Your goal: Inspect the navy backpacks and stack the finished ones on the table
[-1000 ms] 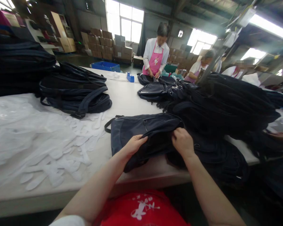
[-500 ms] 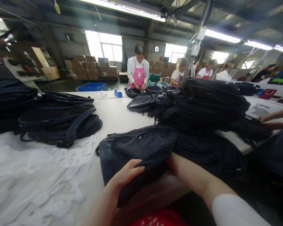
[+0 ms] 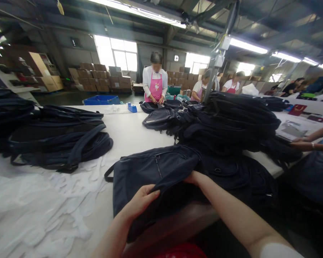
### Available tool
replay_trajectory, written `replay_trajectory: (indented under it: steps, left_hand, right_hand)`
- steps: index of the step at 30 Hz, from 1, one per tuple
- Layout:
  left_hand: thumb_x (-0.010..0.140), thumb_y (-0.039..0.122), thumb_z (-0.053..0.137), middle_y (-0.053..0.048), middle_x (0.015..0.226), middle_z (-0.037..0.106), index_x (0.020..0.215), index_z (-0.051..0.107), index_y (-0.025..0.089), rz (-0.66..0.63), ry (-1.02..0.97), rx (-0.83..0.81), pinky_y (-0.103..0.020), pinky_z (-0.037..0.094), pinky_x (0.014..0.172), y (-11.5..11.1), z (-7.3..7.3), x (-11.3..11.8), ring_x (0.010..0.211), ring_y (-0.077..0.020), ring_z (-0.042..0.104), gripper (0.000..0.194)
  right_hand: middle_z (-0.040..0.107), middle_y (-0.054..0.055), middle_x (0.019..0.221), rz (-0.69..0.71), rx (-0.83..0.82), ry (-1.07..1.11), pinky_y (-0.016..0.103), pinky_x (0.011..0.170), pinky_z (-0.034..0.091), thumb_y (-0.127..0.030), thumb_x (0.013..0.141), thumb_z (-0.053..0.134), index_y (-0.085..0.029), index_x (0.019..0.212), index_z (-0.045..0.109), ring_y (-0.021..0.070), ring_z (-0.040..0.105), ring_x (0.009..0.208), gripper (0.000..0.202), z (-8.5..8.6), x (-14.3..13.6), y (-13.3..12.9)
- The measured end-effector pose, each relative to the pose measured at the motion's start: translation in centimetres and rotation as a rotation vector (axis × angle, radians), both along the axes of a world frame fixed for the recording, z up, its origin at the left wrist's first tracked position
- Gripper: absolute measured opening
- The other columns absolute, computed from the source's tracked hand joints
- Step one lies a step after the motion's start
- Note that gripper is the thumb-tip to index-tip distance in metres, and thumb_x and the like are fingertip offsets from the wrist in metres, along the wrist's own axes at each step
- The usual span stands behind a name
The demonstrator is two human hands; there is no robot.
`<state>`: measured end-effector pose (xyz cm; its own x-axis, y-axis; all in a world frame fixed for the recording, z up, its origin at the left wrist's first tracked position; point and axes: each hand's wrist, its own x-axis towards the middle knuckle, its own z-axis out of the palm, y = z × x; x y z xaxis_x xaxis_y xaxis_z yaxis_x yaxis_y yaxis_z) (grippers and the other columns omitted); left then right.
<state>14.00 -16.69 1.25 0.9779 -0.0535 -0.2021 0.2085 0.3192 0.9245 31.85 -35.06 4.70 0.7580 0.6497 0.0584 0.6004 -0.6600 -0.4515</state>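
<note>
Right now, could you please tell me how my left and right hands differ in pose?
The left hand shows its thumb against the dark bag; the right hand has its fingers hidden by fabric. The left hand is nearer the black loop than the right hand. Both touch the bag.

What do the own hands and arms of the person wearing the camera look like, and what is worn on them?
No glove or wristband shows on the left hand or right hand. A white sleeve ends near the right elbow; no left sleeve shows. A red garment appears at the bottom edge.
</note>
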Motion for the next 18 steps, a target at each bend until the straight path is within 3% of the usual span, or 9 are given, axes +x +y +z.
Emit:
replay_trajectory:
  steps: [5, 12, 15, 18]
  left_hand:
    - [0.074, 0.048, 0.073, -0.004, 0.081, 0.069, 0.093, 0.069, 0.013, -0.059, -0.02, 0.032, -0.023, 0.045, 0.064, -0.9, 0.0, 0.6, 0.066, -0.0135, 0.059, 0.041]
    - [0.077, 0.04, 0.068, -0.004, 0.089, 0.07, 0.093, 0.067, 0.014, -0.067, -0.091, 0.389, -0.028, 0.049, 0.077, -1.9, 1.0, 0.6, 0.083, -0.0199, 0.062, 0.031]
    - [0.077, 0.041, 0.065, -0.003, 0.092, 0.072, 0.096, 0.069, 0.016, -0.089, -0.1, 0.535, -0.032, 0.05, 0.083, -2.5, 1.2, 0.5, 0.088, -0.0232, 0.064, 0.031]
    - [0.072, 0.045, 0.067, 0.0, 0.098, 0.074, 0.097, 0.072, 0.026, -0.025, -0.124, 0.695, -0.036, 0.052, 0.088, -2.7, -0.6, 1.0, 0.094, -0.0281, 0.067, 0.032]
  right_hand:
    - [0.067, 0.015, 0.084, -0.172, -0.251, -0.176, 0.036, 0.074, 0.048, -0.018, 0.086, 0.054, -0.01, 0.083, 0.066, 0.024, 0.065, 0.081, 0.015, 1.6, 0.0, -3.9]
    - [0.064, 0.012, 0.088, -0.431, -0.326, -0.376, 0.029, 0.066, 0.042, -0.02, 0.094, 0.037, -0.015, 0.094, 0.058, 0.0223, 0.064, 0.081, 0.022, 2.3, 1.6, -5.5]
    - [0.062, 0.013, 0.098, -0.452, -0.347, -0.404, 0.03, 0.069, 0.044, -0.024, 0.094, 0.041, -0.014, 0.1, 0.057, 0.0228, 0.063, 0.089, 0.02, 2.8, 2.3, -5.8]
    - [0.062, 0.013, 0.1, -0.389, -0.408, -0.411, 0.029, 0.072, 0.046, -0.015, 0.093, 0.039, -0.014, 0.095, 0.061, 0.0211, 0.062, 0.092, 0.022, 3.4, 2.6, -6.2]
